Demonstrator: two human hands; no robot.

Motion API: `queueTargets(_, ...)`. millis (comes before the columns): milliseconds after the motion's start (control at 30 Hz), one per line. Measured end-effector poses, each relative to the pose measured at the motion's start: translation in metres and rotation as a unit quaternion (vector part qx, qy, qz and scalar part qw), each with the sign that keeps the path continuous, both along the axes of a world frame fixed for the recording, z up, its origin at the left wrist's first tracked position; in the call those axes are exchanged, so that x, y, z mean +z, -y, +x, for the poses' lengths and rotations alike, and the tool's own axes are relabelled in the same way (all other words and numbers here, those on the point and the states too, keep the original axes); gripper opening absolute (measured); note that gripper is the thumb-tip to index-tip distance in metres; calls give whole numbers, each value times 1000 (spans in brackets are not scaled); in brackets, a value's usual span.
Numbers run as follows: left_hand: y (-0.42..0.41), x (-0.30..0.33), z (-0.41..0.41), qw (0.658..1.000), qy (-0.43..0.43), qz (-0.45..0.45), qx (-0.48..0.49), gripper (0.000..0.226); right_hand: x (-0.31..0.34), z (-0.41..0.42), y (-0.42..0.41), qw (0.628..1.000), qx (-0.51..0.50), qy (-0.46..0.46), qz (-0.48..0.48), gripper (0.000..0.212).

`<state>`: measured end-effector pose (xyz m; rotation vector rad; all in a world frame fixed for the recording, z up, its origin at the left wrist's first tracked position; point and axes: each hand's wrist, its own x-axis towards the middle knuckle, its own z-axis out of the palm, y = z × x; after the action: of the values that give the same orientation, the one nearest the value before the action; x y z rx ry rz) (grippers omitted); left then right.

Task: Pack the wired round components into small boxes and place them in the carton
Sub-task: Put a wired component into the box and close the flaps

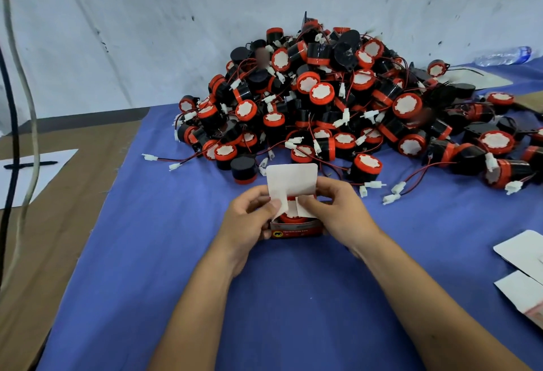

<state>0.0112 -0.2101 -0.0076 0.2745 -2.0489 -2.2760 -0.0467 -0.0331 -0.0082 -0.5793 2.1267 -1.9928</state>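
Blue cloth (164, 253) covers the counter, and behind it hangs a scuffed white sheet (147, 17) as a backdrop. On the far side of the cloth, right of centre, sits a big heap of round parts (332, 100): black drums with red caps and white faces, their red and black wires ending in small white plugs that trail out over the cloth.

Just near of the heap, in the middle of the scene, stands a small box (295, 229) with a red and black printed front. Its white top flap (291, 179) stands upright and open, and a red-capped round part (291, 218) sits inside it. The left hand (249, 220) grips the box's left side, its thumb pressing a white side flap inward. The right hand (338, 212) holds the right side, fingers curled round the box and thumb on the other side flap. Both sets of fingers are clamped on the box.

At the right edge, near, lie flat white box blanks (520, 264). At the far right a clear water bottle (502, 56) lies on its side. Left of the cloth is brown cardboard (58, 194) with a white sheet of paper (32, 173) and a black pen (29, 164) on it. Two cables (32, 123), one pale and one black, hang down the left edge.
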Motion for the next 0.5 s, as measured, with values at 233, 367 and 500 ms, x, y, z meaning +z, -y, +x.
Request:
queueTargets(233,-8,-6,-4,986,-83,-96,109,46,-4,1,-18,989,110,-66,80,40)
queueTargets(367,6,1,1,999,-28,16,30,41,1,2,-17,987,111,-71,90,34)
queueTargets(500,19,2,7,999,-20,14,-44,20,1,0,-12,991,73,-79,76,22)
